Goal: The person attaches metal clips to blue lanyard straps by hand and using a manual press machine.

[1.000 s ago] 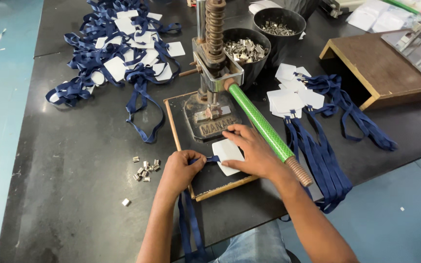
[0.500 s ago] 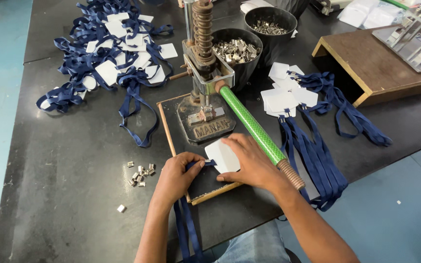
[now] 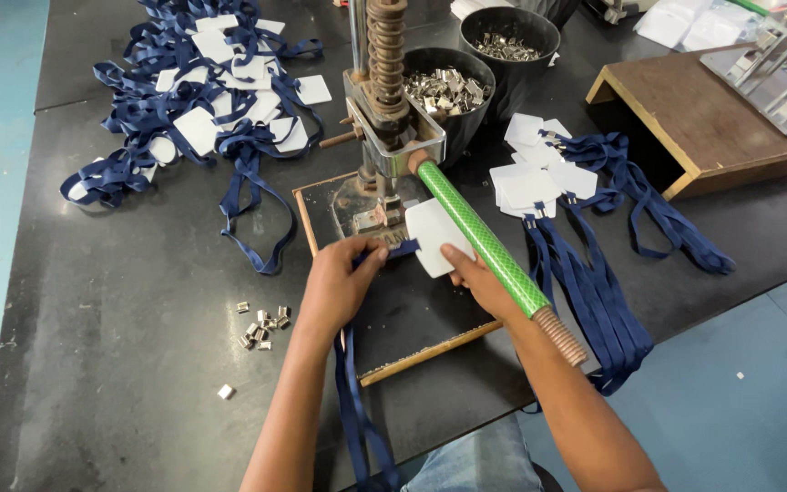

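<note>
Head camera looks down on a dark tabletop [image 3: 120, 301] that fills most of the view, with a blue floor around it. At the far right stands a brown wooden stand [image 3: 685, 118] carrying a metal fixture. A hand press [image 3: 384, 100] with a rusty screw column rises from a black base plate [image 3: 412, 319] edged in wood, and its long lever in a green sleeve [image 3: 485, 241] slants down toward the person. Behind the press sit two dark bowls of metal clips [image 3: 444, 87]. A large heap of blue lanyards with white cards [image 3: 202, 109] lies at the far left, and a smaller finished pile [image 3: 585, 237] lies to the right of the lever, straps hanging over the tabletop edge.

The left hand [image 3: 339, 282] pinches the end of a blue lanyard strap [image 3: 357, 401] against the base plate just in front of the press; the strap trails back toward the person's lap. The right hand [image 3: 480, 278], under the lever, holds a white card [image 3: 434, 237] with its fingertips, the card's notched edge meeting the strap end. A few loose metal clips [image 3: 261, 326] lie scattered left of the plate.
</note>
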